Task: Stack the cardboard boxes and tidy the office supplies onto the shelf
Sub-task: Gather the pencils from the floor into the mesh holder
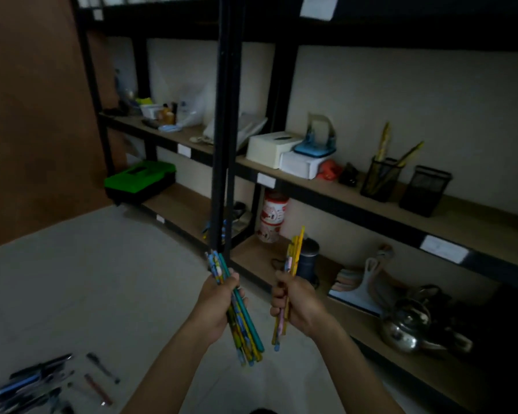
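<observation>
My left hand [214,303] grips a thick bundle of blue, teal and yellow pencils [245,333], held upright over the floor. My right hand [296,300] grips a smaller bunch of yellow and pink pencils [293,255], also upright. Both hands are close together in front of the black shelf unit [222,144]. On the middle shelf board [467,222] to the right stand two black mesh pen holders; the left one [379,179] holds yellow pencils, the right one [425,191] looks empty. No cardboard boxes are in view.
Several pens [36,380] lie scattered on the floor at lower left. The shelf also carries a tissue box [271,147], a green-lidded toolbox [139,182], a red-and-white canister [274,216] and a metal kettle [407,324]. Pale floor spreads to the left.
</observation>
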Action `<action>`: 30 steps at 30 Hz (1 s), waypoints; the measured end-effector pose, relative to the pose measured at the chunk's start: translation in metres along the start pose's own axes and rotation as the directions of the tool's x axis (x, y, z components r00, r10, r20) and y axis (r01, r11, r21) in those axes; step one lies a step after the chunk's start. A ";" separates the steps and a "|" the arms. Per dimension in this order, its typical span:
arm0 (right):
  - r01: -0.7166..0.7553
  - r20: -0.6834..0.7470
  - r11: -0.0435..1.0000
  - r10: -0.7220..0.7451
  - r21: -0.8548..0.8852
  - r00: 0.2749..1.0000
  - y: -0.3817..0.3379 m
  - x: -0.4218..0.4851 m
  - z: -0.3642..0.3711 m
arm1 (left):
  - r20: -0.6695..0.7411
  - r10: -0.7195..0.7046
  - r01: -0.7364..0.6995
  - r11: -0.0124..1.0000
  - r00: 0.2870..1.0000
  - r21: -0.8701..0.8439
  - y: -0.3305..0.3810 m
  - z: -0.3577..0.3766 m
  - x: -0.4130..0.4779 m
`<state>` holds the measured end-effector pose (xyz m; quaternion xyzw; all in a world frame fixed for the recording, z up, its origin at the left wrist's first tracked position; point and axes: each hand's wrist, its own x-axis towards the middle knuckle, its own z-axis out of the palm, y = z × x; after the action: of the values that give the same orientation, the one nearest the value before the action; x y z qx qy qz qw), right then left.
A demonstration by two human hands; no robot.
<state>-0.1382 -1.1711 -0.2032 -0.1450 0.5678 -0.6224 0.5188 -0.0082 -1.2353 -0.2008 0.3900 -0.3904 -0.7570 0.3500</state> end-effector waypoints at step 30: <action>0.737 -0.584 0.647 -0.680 -0.194 0.443 -0.328 0.056 -0.112 | 0.327 -0.093 0.101 0.995 0.940 -0.008 0.177 0.316 0.155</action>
<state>-0.4059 -1.2140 0.0201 -0.1364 0.5608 -0.8166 0.0035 -0.3107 -1.3441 0.0268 0.2737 -0.4138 -0.8322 0.2477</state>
